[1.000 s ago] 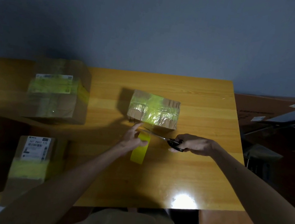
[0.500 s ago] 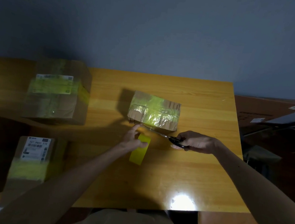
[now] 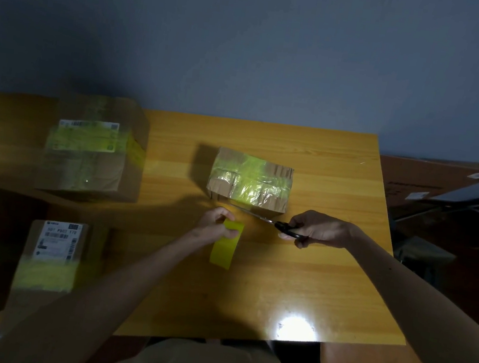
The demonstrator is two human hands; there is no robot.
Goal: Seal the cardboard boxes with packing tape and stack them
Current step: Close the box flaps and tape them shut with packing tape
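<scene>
1. The left hand (image 3: 216, 223) pinches the top of the yellow tape (image 3: 223, 250) with curled fingers, just in front of the small taped box (image 3: 250, 182).
2. The right hand (image 3: 320, 229) grips the scissors (image 3: 261, 217), fingers curled round the handles, blades pointing left.
3. The box sits mid-tabletop (image 3: 310, 280).

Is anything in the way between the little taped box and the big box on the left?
Nothing visible. Only bare table lies between the little box and the big box. The left hand with yellow tape and right hand with scissors are nearer the person.
</scene>
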